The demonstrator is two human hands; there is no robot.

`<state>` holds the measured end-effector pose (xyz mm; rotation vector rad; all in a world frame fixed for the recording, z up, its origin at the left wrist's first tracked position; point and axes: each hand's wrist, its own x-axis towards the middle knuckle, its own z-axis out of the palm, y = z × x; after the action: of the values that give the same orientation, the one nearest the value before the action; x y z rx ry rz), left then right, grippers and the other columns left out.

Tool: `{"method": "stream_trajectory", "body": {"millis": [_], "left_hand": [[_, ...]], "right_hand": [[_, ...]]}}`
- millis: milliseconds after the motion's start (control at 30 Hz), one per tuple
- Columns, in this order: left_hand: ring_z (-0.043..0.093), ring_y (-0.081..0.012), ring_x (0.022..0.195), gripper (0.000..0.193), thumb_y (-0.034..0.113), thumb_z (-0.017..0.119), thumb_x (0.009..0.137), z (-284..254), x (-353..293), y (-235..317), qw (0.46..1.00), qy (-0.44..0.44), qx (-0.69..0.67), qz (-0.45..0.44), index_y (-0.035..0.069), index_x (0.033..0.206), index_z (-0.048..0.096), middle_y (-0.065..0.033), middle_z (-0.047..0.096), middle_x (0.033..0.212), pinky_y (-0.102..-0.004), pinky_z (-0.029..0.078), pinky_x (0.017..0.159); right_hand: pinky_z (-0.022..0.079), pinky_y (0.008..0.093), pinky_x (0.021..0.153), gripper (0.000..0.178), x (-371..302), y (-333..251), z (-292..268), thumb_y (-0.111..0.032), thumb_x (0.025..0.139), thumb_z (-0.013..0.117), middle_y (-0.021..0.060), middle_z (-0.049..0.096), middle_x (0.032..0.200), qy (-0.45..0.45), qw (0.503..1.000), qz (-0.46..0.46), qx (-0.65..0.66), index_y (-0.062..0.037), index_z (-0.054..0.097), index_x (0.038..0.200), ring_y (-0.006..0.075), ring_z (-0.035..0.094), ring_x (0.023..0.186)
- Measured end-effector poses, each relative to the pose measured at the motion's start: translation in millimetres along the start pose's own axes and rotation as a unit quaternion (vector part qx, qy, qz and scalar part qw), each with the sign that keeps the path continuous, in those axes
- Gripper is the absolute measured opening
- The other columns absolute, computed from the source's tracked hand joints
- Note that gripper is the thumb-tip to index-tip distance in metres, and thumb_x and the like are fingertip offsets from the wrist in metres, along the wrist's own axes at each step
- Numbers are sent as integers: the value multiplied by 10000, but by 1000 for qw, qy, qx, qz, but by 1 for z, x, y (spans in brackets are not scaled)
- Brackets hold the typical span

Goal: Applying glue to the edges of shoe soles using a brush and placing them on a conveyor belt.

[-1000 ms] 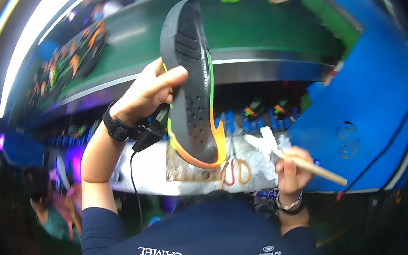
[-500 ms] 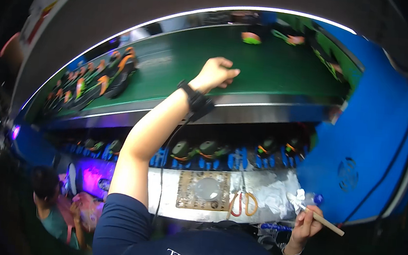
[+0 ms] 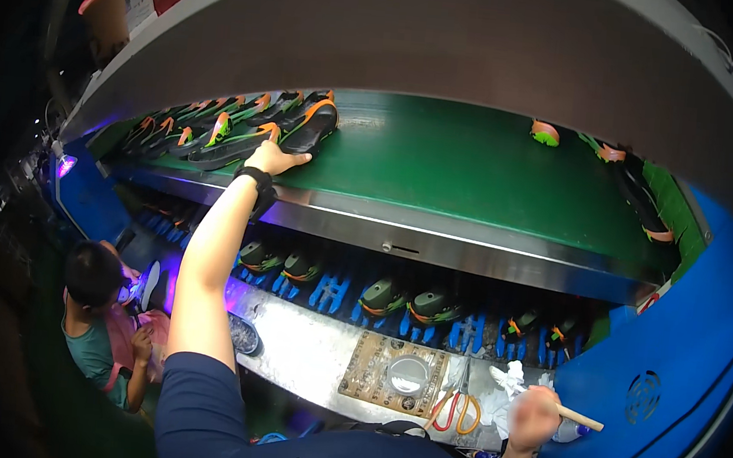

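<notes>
On the green conveyor belt [image 3: 476,177], up at our far left, our left hand [image 3: 275,159] lies flat with fingers spread on the nearest black shoe sole with orange trim [image 3: 310,127], not closed around it, at the end of a row of similar soles [image 3: 209,132]. Down by the metal bench [image 3: 303,354], our right hand [image 3: 535,418] is clenched around a wooden-handled brush [image 3: 578,416], near orange-handled scissors [image 3: 458,407].
</notes>
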<state>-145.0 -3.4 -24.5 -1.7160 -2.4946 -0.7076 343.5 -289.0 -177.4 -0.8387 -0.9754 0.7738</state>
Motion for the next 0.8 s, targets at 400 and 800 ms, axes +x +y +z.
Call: {"method": "stream_trajectory", "body": {"millis": [400, 800], "left_hand": [[452, -170, 1006, 706, 281, 711, 653, -58, -39, 38, 817, 103, -483, 296, 20, 1198, 344, -80, 467, 1083, -316, 383, 841], [560, -219, 895, 771, 637, 433, 732, 1, -165, 2, 586, -238, -770, 79, -10, 1152, 420, -122, 535, 1047, -350, 470, 789]], "right_hand": [[289, 164, 387, 133, 5, 11, 26, -86, 812, 512, 39, 458, 548, -15, 999, 41, 10, 25, 518, 885, 59, 384, 416], [396, 200, 542, 84, -9, 111, 32, -52, 784, 576, 19, 536, 670, -218, 950, 180, -131, 30, 564, 798, 60, 480, 615]]}}
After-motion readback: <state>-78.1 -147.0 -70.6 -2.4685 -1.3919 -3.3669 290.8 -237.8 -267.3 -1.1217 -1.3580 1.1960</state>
